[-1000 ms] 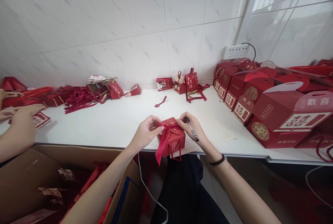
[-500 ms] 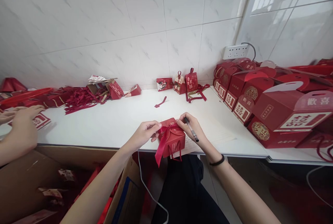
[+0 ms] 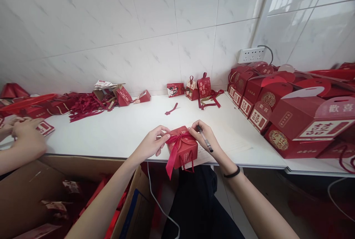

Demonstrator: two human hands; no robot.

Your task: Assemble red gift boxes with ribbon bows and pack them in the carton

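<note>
A small red gift box (image 3: 191, 154) with twisted cord handles stands at the table's front edge, a red ribbon (image 3: 173, 157) tied across its top. At the box's left side, my left hand (image 3: 154, 141) pinches one part of the ribbon between thumb and finger. My right hand (image 3: 203, 135) grips the ribbon at the right top corner, and a black-capped pen (image 3: 205, 140) is tucked in that same hand. One ribbon tail hangs down the box's front left. Under the box lies a sheet of paper (image 3: 203, 156) with writing.
Stacked red boxes (image 3: 299, 120) fill the table's right side. Small boxes (image 3: 191, 89) stand by the wall, with a ribbon scrap (image 3: 172, 109) before them. Left are a ribbon pile (image 3: 85, 105) and another person's hands (image 3: 27, 131). An open carton (image 3: 138, 198) sits below the table edge.
My left hand has shifted slightly left with the ribbon, drawing it outward. My right hand stays nearly in place. The other person's hands have moved closer together over a box.
</note>
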